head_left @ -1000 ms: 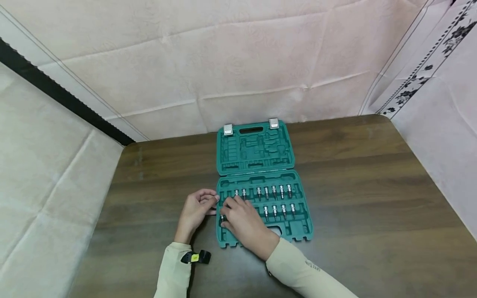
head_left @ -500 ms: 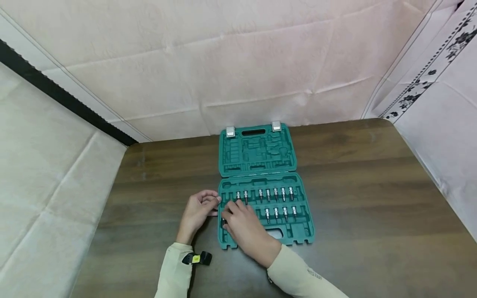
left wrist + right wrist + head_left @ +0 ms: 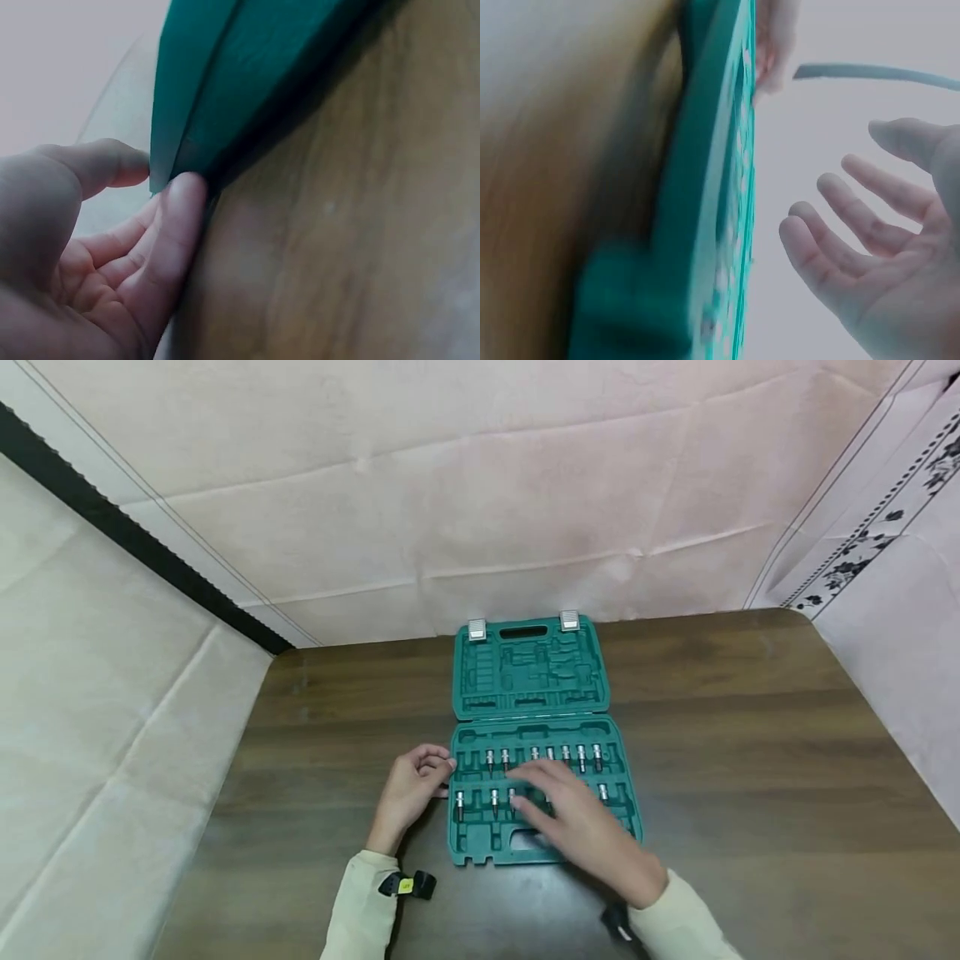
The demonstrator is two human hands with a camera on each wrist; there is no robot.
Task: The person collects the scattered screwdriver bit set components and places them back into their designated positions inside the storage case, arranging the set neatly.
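Observation:
A green plastic socket case [image 3: 471, 843] lies opened flat on the table, its lid [image 3: 480, 681] folded back away from me. My left hand [image 3: 411, 789] pinches the case's left edge; the left wrist view shows the thumb on one face and a finger under the other. Over the tray hovers my right hand [image 3: 585, 818], fingers spread and holding nothing. Two rows of small metal bit sockets sit in the tray. One socket [image 3: 460, 804] stands at the lower row's left end, another [image 3: 597, 756] at the upper row's right end. My right hand hides part of the lower row.
The brown wooden table [image 3: 750, 760] extends to both sides of the case. Pale cloth [image 3: 420, 493] hangs behind it and at the sides. Two metal latches, one of them a left latch [image 3: 477, 629], stick out at the lid's far edge.
My right hand has lifted from the lower left of the tray and moved right, its fingers spreading. The socket at the lower left is now uncovered. My left hand keeps its hold.

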